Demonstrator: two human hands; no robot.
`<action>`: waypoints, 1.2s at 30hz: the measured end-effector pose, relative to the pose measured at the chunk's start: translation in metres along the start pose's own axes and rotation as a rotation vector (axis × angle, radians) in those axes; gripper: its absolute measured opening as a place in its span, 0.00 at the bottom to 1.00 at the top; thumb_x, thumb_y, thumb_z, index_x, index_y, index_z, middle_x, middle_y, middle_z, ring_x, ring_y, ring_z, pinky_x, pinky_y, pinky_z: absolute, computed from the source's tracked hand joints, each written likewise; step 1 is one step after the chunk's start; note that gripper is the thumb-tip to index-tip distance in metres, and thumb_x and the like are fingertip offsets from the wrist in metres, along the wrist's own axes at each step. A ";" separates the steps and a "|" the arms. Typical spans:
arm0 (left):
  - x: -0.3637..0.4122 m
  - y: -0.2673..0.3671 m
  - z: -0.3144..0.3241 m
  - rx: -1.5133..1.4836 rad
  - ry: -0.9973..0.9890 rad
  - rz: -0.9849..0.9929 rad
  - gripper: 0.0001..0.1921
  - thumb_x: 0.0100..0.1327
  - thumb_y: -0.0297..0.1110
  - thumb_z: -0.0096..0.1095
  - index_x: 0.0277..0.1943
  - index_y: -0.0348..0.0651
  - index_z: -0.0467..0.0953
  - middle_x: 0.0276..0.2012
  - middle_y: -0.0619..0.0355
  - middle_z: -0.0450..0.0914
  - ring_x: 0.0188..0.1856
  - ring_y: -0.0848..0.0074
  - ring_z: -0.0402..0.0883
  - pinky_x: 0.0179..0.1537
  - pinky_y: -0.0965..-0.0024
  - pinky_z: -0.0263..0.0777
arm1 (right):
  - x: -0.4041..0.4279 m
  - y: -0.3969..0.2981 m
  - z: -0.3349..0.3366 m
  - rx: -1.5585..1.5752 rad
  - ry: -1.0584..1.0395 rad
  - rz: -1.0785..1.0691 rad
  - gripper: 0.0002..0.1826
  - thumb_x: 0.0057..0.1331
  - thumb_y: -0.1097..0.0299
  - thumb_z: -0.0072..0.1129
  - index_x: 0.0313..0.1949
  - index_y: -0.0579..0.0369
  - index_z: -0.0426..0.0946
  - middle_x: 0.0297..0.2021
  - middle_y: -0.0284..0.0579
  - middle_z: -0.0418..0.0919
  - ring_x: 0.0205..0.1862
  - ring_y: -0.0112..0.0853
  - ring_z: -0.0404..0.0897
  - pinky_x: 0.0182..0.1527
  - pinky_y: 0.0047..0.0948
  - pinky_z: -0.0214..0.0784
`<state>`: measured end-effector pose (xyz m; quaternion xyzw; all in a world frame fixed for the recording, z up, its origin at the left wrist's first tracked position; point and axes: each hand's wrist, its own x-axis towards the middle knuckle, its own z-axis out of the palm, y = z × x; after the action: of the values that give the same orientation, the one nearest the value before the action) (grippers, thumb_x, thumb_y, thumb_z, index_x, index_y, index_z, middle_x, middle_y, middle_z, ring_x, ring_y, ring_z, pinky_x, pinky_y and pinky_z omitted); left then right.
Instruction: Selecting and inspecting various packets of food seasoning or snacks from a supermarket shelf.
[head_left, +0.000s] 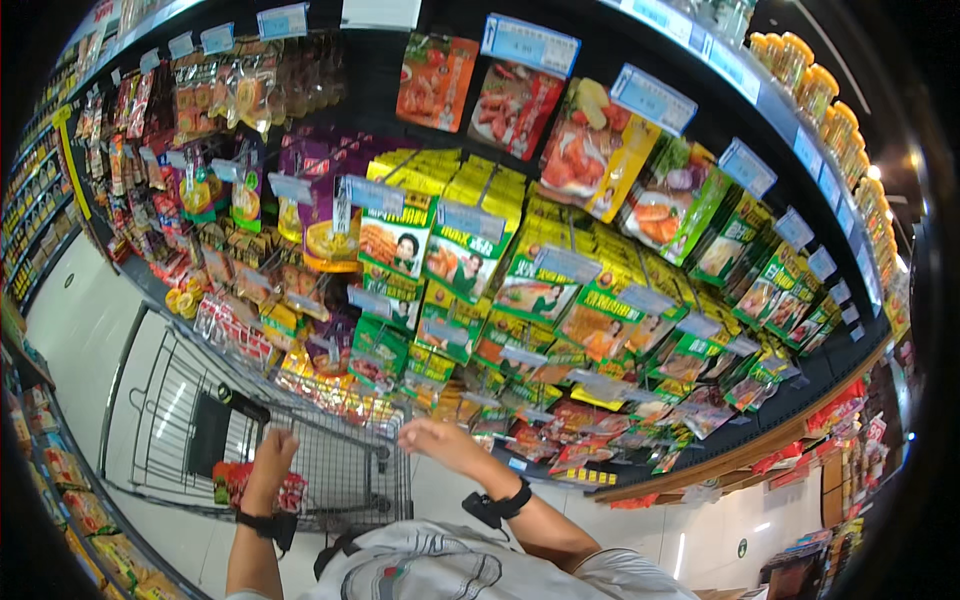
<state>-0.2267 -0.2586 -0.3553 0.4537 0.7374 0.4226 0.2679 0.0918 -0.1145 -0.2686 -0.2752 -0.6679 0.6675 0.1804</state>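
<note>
A metal wire shopping cart (337, 435) stands before me, left of my body. My left hand (277, 450) is over the cart with its fingers curled; whether it grips anything cannot be told. Red packets (292, 491) lie in the cart beside and partly behind my left wrist, and a dark bottle (247, 403) rests in it beyond that hand. My right hand (420, 436) is at the cart's right end with bent fingers, near its rim, and contact is unclear. Both wrists wear black straps with small devices. Green and yellow seasoning packets (465, 262) hang on the rack ahead.
A long shelf rack (795, 382) curves across the front, with hanging packets and price tags (529, 45). Jars with orange lids (817, 90) stand on top at the right. Another shelf (97, 517) with packaged goods runs along the left. Pale tiled floor (82, 292) shows beyond the cart.
</note>
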 end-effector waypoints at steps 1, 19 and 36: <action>-0.005 -0.014 0.000 0.014 -0.029 -0.031 0.15 0.64 0.38 0.60 0.43 0.32 0.74 0.34 0.45 0.81 0.37 0.61 0.81 0.40 0.62 0.72 | 0.004 0.004 0.003 -0.018 0.045 0.064 0.16 0.74 0.62 0.47 0.51 0.62 0.74 0.42 0.43 0.81 0.43 0.27 0.80 0.49 0.27 0.72; 0.026 -0.147 -0.052 0.203 -0.190 -0.363 0.19 0.62 0.41 0.57 0.43 0.29 0.76 0.39 0.35 0.81 0.45 0.51 0.81 0.43 0.56 0.72 | 0.062 0.050 0.061 0.022 -0.076 0.186 0.12 0.72 0.67 0.48 0.48 0.61 0.72 0.38 0.38 0.78 0.39 0.25 0.79 0.44 0.25 0.72; 0.070 -0.263 -0.113 0.373 -0.203 -0.543 0.19 0.67 0.41 0.54 0.46 0.30 0.77 0.39 0.46 0.83 0.40 0.65 0.82 0.44 0.65 0.73 | 0.082 0.073 0.104 0.037 -0.058 0.493 0.16 0.73 0.65 0.45 0.50 0.66 0.73 0.42 0.49 0.81 0.44 0.32 0.81 0.51 0.28 0.71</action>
<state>-0.4624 -0.2993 -0.5276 0.3217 0.8654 0.1465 0.3550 -0.0268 -0.1503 -0.3554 -0.4072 -0.5734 0.7109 -0.0020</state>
